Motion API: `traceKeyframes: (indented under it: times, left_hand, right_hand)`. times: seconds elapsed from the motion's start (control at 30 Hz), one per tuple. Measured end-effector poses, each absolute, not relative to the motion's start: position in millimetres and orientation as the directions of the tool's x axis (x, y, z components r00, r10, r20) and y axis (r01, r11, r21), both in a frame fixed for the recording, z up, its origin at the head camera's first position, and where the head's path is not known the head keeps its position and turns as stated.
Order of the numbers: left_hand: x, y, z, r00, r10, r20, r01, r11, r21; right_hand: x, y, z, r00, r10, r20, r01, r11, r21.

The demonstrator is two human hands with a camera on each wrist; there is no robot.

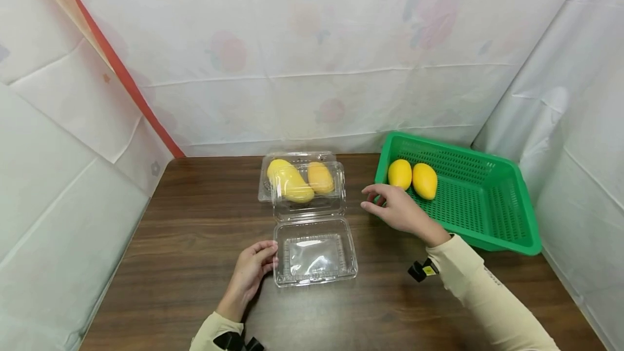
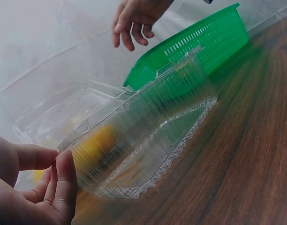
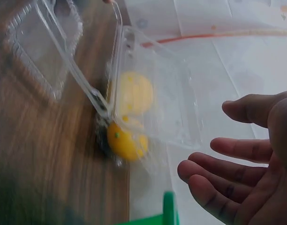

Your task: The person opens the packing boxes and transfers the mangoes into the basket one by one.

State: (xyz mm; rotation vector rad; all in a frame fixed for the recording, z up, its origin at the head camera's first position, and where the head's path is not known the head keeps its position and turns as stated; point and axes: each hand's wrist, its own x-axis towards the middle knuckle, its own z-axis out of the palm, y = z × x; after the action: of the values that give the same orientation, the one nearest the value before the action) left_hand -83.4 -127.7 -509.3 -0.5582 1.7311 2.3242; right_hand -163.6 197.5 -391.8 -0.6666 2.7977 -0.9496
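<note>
One hand has a grip: we see the left hand (image 1: 251, 270) pinching, thumb against fingers, the left edge of a clear rectangular plastic clamshell container (image 1: 316, 256). Its base rests on the table in front of the person, and its lid (image 1: 310, 207) stands raised on the far side at the hinge. The right hand (image 1: 397, 211) is raised to the right of it, thumb and fingers apart and loosely bent, the palm bare; in the left wrist view we find it above and apart from the basket.

Just behind the raised lid we see a second clear plastic container (image 1: 264, 195), holding smooth yellow mangoes (image 1: 291, 182); through the layers of plastic we cannot tell their exact number, nor whether that container is closed.

To the right, close to the right hand, sits a rectangular green plastic basket (image 1: 463, 194) with slotted walls, set at an angle. Two rounded yellow mangoes (image 1: 424, 181) lie side by side at its left end.

Under everything we see a dark brown wood-grain table (image 1: 195, 232), backed by white sheeting (image 1: 341, 42) with faint pink patches.
</note>
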Motion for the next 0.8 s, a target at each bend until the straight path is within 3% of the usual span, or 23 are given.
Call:
traceKeyframes:
  times: [0.37,0.63,0.8]
  left_hand:
    - [-82.7,-128.6,-508.7,-0.910,-0.068,-0.409,-0.373,-0.292,0.880]
    - [-80.9,-128.7,-508.8,-0.908,-0.071,-0.412,-0.376,-0.292,0.879]
    - [-81.5,-129.0,-509.6,-0.911,-0.071,-0.406,-0.372,-0.282,0.885]
  right_hand:
    - [-142.7,174.4,-418.4,-0.853,-0.522,0.014,-0.446,0.714,-0.540]
    - [-123.7,161.6,-445.1,-0.891,-0.454,0.021,-0.397,0.754,-0.523]
    - [-117.2,157.9,-459.8,-0.933,-0.359,0.001,-0.286,0.742,-0.606]
